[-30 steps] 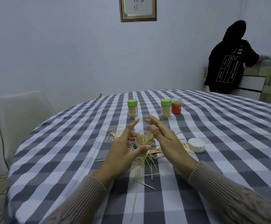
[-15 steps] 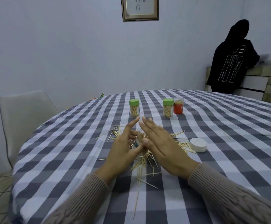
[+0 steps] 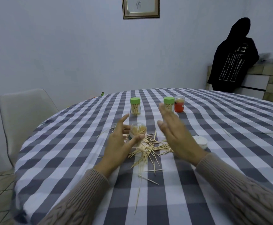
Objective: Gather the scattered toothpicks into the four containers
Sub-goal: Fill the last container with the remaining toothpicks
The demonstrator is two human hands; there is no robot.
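Standing upright on the checked tabletop (image 3: 213, 127), an open clear container (image 3: 137, 135) half full of toothpicks is gripped by the left hand (image 3: 121, 143), thumb curled across its front. The right hand (image 3: 176, 133) is held flat and empty just beside it, fingers straight. Scattered toothpicks (image 3: 148, 150) lie between and below both hands. Three further containers (image 3: 169, 103) stand behind, a white lid (image 3: 200, 141) at right.
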